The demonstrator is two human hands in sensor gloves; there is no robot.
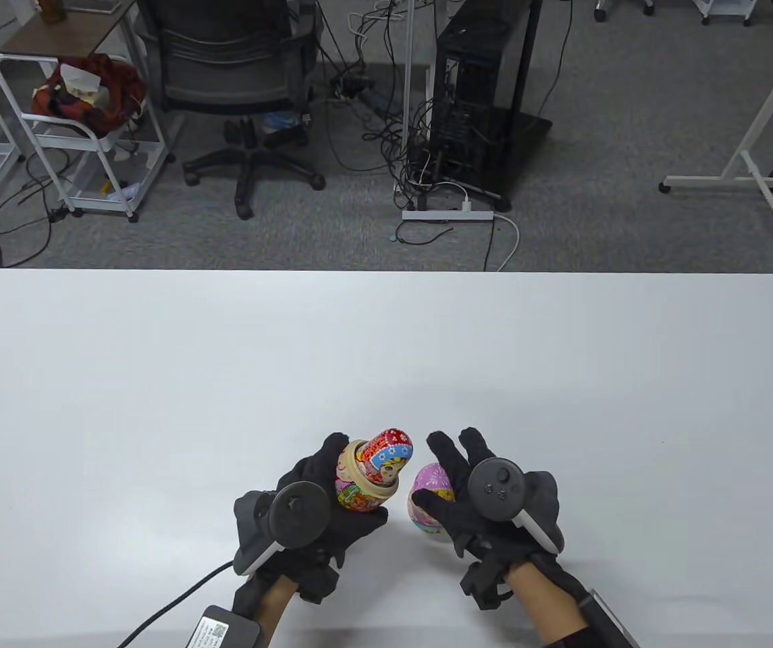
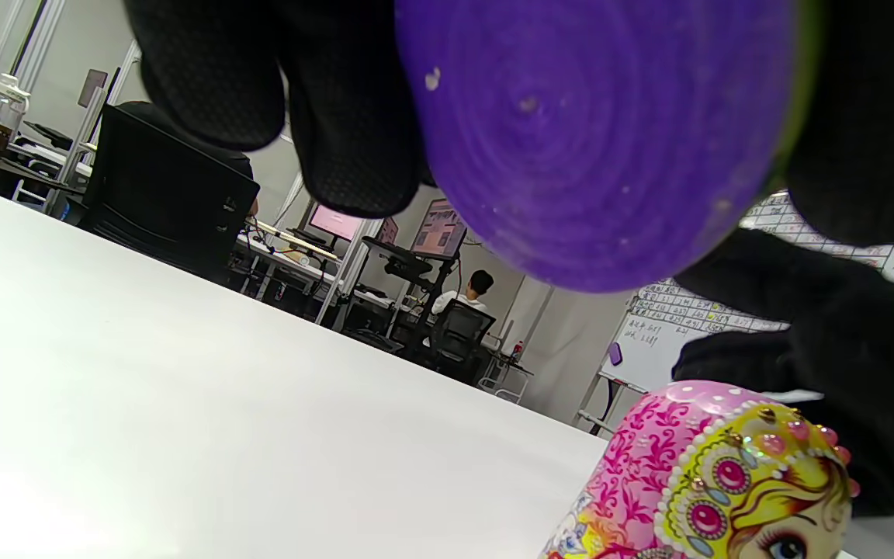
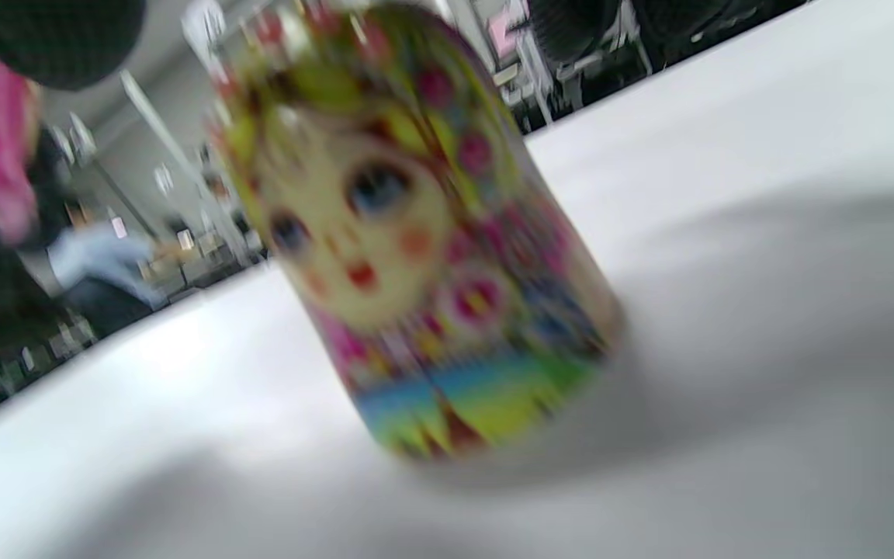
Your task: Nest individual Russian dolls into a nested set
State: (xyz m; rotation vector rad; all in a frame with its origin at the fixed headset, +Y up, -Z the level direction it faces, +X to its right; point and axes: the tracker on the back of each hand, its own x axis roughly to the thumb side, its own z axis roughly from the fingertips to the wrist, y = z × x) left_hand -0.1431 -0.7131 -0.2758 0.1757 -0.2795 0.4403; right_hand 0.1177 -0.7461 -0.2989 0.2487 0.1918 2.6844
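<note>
Near the front edge of the white tabletop (image 1: 156, 378), just left of centre, the left hand (image 1: 312, 503) holds the lower half of a doll (image 1: 357, 487), its fingers wrapped round the painted body and its pale wooden rim tilted up to the right. A smaller red doll (image 1: 389, 455) with a blue-and-white scarf band sits in that open half, leaning right and sticking well out of the rim. In the left wrist view the purple base of the held half (image 2: 594, 132) fills the top of the frame, with black gloved fingers (image 2: 338, 116) on either side of it. Just to the right, the right hand (image 1: 487, 499) cups a pink top half (image 1: 432, 496) that stands on the tabletop; its thumb lies across the near-left side and its fingers reach over the far side, so this grip is closed loosely round the piece. The same pink piece (image 2: 695, 481), with a yellow headdress and a painted face, shows low in the left wrist view. The right wrist view is blurred; it shows a painted doll piece (image 3: 416, 248) standing tilted on the tabletop, and which piece it is cannot be told.
</note>
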